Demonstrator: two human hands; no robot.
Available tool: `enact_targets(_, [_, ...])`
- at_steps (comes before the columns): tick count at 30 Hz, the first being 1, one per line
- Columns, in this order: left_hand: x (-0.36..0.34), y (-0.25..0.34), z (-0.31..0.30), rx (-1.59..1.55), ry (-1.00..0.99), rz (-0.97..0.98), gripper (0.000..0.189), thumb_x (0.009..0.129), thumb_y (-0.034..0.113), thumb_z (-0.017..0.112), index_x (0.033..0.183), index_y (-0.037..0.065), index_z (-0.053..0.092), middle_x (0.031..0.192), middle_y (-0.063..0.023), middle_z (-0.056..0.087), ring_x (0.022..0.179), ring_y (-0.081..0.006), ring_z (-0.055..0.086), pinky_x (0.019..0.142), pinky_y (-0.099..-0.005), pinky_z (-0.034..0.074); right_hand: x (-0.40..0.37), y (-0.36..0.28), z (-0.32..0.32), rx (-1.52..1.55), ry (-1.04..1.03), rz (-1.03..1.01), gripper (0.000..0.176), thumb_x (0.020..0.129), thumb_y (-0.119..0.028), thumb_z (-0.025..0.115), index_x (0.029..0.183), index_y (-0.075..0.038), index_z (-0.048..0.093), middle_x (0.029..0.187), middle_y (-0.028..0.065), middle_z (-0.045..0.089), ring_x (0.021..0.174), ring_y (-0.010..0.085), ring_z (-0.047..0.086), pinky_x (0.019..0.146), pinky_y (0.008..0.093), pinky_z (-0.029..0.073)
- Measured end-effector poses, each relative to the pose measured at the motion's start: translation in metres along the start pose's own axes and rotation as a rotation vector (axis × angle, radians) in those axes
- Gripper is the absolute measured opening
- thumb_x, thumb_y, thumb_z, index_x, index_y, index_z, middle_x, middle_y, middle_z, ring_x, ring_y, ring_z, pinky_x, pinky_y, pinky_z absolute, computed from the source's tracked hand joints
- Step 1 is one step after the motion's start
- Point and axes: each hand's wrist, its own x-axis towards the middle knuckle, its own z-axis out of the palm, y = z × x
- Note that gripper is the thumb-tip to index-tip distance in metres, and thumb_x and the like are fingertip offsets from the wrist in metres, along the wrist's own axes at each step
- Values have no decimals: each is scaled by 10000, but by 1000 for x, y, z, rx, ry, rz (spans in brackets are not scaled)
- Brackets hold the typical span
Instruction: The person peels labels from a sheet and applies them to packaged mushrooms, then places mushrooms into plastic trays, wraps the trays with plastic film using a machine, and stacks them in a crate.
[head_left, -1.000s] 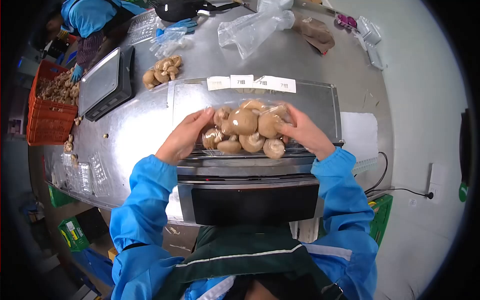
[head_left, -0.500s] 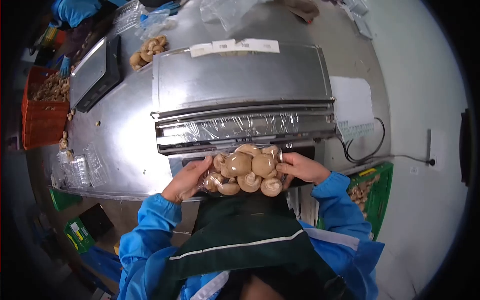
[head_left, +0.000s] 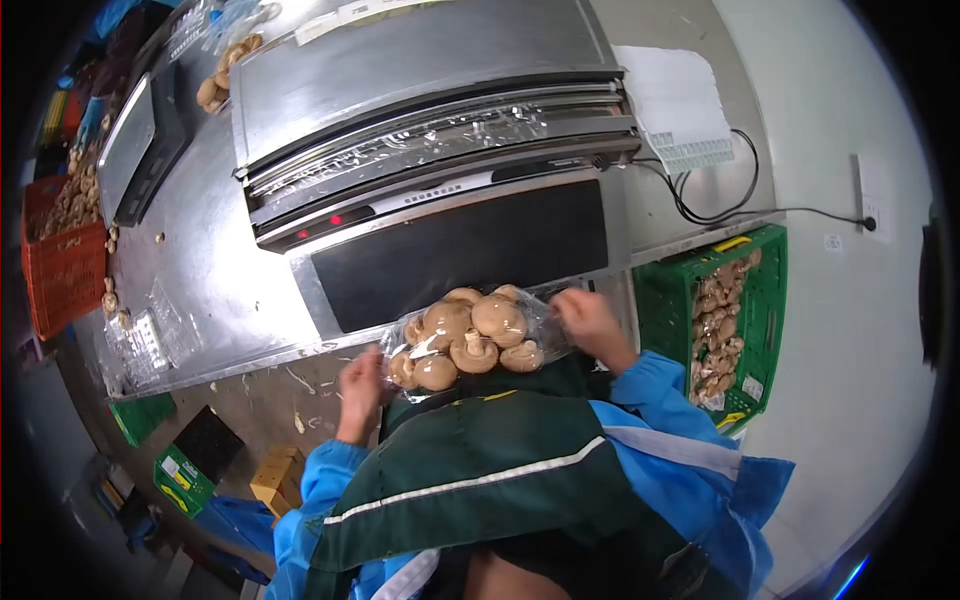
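A pack of several brown mushrooms [head_left: 470,338] under clear film is held in front of the apron, at the table's front edge. My left hand [head_left: 362,392] is closed on the film at the pack's left end. At the right end, my right hand [head_left: 597,322] pinches the film, which stretches out from the mushrooms. Just beyond the pack lies the black plate [head_left: 465,245] of the wrapping machine [head_left: 440,130], whose roller slot holds clear film. Two red lights show on its front panel. The tray beneath the mushrooms is hard to make out.
A green crate of mushrooms [head_left: 775,330] stands at the right, below a black cable [head_left: 745,190]. Left are a scale [head_left: 130,150], an orange crate [head_left: 65,280] and clear trays [head_left: 155,345]. More mushrooms [head_left: 225,75] lie behind. A blue-gloved hand [head_left: 93,118] shows at upper left.
The pack has moved slightly left and toward my body. My hands have spread away from the mushrooms, drawing film out at the ends. The view has tilted down, exposing the black plate.
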Motion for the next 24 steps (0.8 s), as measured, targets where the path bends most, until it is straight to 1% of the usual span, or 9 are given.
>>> enact_targets(2, [32,-49,26,-9,-185,134,243,936,253,551,816,57,628,680,37,554,636,-43,484,579,-231,427,8,30,39,-55,-133,-17,201,862,-182,553,824,-2,634,656,123,604,673,229,603,653,339,490])
enact_targets(5, [55,-54,57,-147,-439,177,177,929,223,551,916,53,599,723,8,564,664,-70,507,604,-239,445,20,50,97,493,-495,27,219,857,-166,596,997,1,622,898,103,648,830,193,603,759,334,493])
enact_targets(12, [-6,61,79,-284,-500,453,261,911,152,551,1148,45,532,824,-59,589,730,-133,560,663,-257,488,-33,-24,57,813,-685,-188,298,842,-138,630,1103,-7,570,1043,98,608,936,189,585,817,327,487])
enact_targets(13, [-20,72,78,-314,-490,551,291,909,141,551,1182,44,522,838,-69,592,740,-142,567,672,-260,494,-40,-27,49,817,-677,-220,314,840,-134,635,1118,-8,562,1064,97,602,951,188,582,826,326,486])
enact_targets(14, [-40,81,77,-718,-367,266,295,926,244,550,1161,67,538,909,-88,590,774,-151,564,667,-265,489,-44,-31,43,822,-657,-254,330,838,-130,640,1134,-9,555,1084,96,597,966,187,580,834,325,485])
enact_targets(17, [-70,105,79,113,-454,710,450,922,399,551,1155,15,539,974,-91,627,877,-149,596,729,-279,505,-47,-35,31,826,-583,-356,383,832,-118,654,1179,-13,533,1146,94,580,1011,185,572,859,322,482])
enact_targets(22, [-49,121,163,-303,-626,354,326,948,281,547,1150,25,545,1103,-74,603,926,-141,599,795,-284,508,-55,-13,-2,623,-184,-505,477,822,-98,678,1255,-18,495,1250,90,552,1086,182,559,900,317,477])
enact_targets(23, [-42,117,185,-299,-648,342,301,953,253,542,1157,33,540,1126,-76,593,935,-147,598,807,-290,505,-70,-6,-20,1031,-276,-155,441,810,-66,682,1221,-37,524,1248,85,539,1182,190,502,987,320,429])
enact_targets(24, [-27,105,207,-109,-743,366,345,955,217,532,1243,36,472,1197,-100,554,1020,-194,577,863,-332,489,-75,-1,-21,1529,146,-238,480,799,-57,679,1243,-40,499,1228,93,544,1154,206,528,979,341,445])
